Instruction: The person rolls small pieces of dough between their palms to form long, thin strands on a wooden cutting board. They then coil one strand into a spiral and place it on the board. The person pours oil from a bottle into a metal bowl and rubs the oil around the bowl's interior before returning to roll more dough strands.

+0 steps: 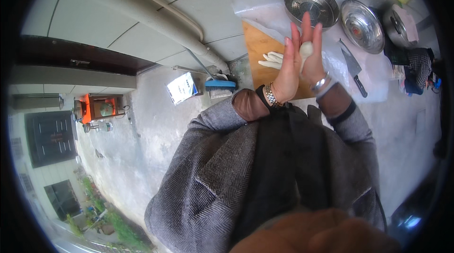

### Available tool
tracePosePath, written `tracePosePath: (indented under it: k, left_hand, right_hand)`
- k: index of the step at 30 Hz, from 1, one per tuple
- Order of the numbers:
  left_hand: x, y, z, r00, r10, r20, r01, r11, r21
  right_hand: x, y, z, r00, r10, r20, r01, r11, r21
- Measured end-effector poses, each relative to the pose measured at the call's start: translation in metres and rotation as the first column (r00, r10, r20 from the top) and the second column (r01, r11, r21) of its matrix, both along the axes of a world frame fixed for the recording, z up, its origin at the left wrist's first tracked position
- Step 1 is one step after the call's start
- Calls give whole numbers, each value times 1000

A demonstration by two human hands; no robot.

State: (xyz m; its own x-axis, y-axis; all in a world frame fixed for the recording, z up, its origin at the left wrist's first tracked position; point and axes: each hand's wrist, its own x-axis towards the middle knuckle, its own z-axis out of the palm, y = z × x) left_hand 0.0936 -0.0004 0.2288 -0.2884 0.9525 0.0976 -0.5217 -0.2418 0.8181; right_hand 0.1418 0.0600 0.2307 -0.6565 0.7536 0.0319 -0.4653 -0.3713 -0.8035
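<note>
A pale piece of dough point(306, 50) is between my palms, seen against the right one. My left hand point(289, 66) is upright, fingers stretched out, its palm turned to the dough. Facing it closely, my right hand point(313, 63) also has straight fingers, and the dough rests along its palm. Whether the left palm presses on the dough is partly hidden. Several white dough strips point(272, 60) lie on a wooden board point(255, 40) just left of my left hand.
Beyond my fingers stands a round metal pan point(311, 3) with a perforated bottom. To its right are a shiny metal basin point(362, 26) and a lidded pot point(397, 26). A cleaver point(352, 66) lies on plastic sheeting right of my hands. A blue brush point(220, 84) is on the left.
</note>
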Motion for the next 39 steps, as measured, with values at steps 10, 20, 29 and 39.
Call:
tracePosePath:
  k: [10,20,29,39]
  left_hand:
    - [-4,4,-17,975,171,140,-173,985,-4]
    - [-29,18,-23,928,344,143,-353,935,34]
    - [-25,14,8,958,277,69,-278,960,15]
    - [-24,11,-13,995,92,-26,-92,995,-22]
  right_hand:
    - [-7,3,-7,998,-3,69,-19,946,323]
    - [-4,-20,-9,992,51,119,-81,962,260]
    - [-3,-20,-11,983,32,181,-58,989,138]
    - [2,1,-22,968,-235,87,27,443,896]
